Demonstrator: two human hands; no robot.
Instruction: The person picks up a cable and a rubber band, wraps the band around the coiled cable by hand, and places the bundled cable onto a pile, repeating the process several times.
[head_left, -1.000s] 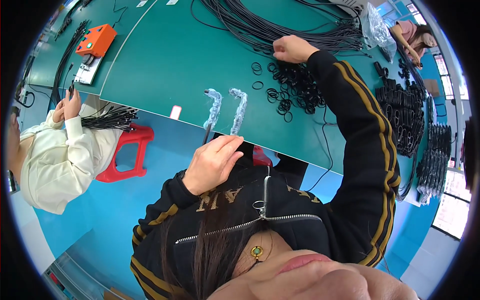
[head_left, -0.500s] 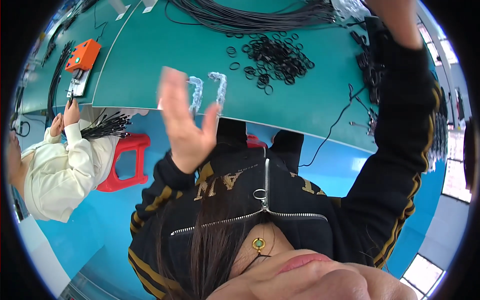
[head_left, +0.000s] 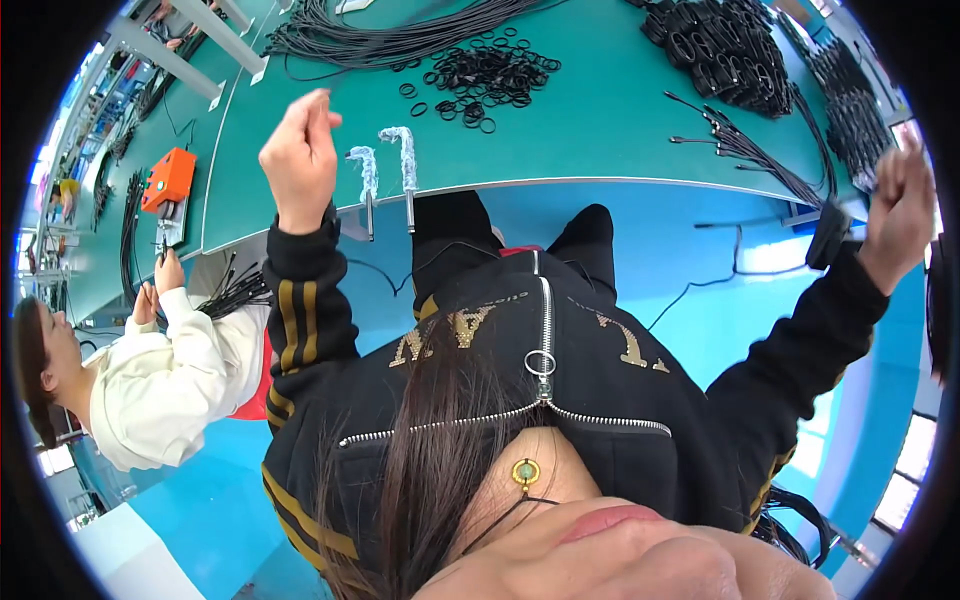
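My left hand (head_left: 303, 155) is raised over the near table edge, fingers curled closed; what they hold, if anything, is hidden. Just to its right, two hook-shaped metal rods stick out from the edge: a left hook (head_left: 367, 175) and a right hook (head_left: 405, 155), both wrapped in pale bluish material. Far to the right, my right hand (head_left: 900, 215) is also closed, out past the table's corner. A black cable bundle (head_left: 828, 235) hangs beside its wrist, and whether the fingers grip part of it I cannot tell. From near the bundle, a thin cable (head_left: 738, 255) trails down toward my lap.
Small black rings (head_left: 490, 80) lie heaped on the green table (head_left: 590, 140), below long black cables (head_left: 400, 35). Coiled black cables (head_left: 720, 60) are piled at right, near loose cable ends (head_left: 745, 150). At left, a person in white (head_left: 160, 380) works beside an orange box (head_left: 168, 180).
My left hand has gone from spread fingers to closed, moving up and left. My right hand has come down from the far right of the table to beyond its right side. The view has shifted.
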